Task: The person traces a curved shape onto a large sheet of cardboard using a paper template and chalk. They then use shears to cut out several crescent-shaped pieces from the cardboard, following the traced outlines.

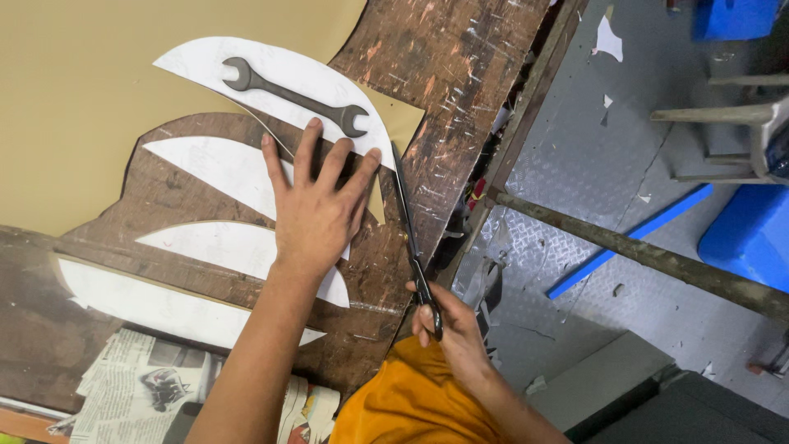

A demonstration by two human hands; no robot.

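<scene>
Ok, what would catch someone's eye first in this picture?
Probably the left hand spread flat in the middle, pressing on a white curved paper shape with a grey wrench lying on it. Just to its right, the right hand holds long scissors pointing up along the tan sheet.

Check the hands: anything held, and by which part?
Right hand holds black scissors by the handle loops, blades closed. Left hand grips nothing; it presses flat on the tan sheet beside the white template.
</scene>
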